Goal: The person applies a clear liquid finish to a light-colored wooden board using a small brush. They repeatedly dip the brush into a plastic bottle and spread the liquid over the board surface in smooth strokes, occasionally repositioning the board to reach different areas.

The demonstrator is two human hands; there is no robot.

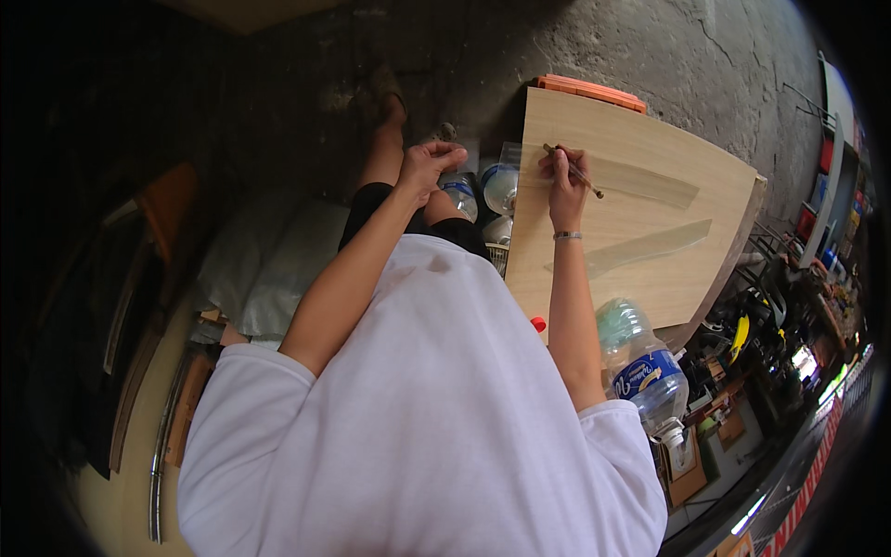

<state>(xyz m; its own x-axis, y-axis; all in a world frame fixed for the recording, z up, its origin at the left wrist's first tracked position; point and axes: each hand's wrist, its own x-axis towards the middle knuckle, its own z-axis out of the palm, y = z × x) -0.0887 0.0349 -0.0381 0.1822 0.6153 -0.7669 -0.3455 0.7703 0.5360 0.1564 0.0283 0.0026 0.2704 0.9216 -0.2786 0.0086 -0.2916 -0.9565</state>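
Note:
My right hand (566, 176) is over a pale wooden board (613, 209), its fingers closed round a thin brownish rod-like tool (587, 179) with a small knob at one end. A see-through strip (650, 179) lies on the board beside that hand, and a second clear strip (640, 249) lies at a slant closer to me. At the board's left edge a clear flat piece (510, 155) sticks out past the wood. Left of it, my left hand (434, 167) is raised above my knee, thumb and fingers pinched together; what they hold, if anything, I cannot make out.
Large clear plastic bottles (501, 188) stand between my legs and the board. A big blue-labelled bottle (650, 376) lies by my right forearm. An orange block (594, 93) shows at the board's far edge. Cluttered tools (742, 325) fill the right; grey plastic sheeting (264, 265) is at left.

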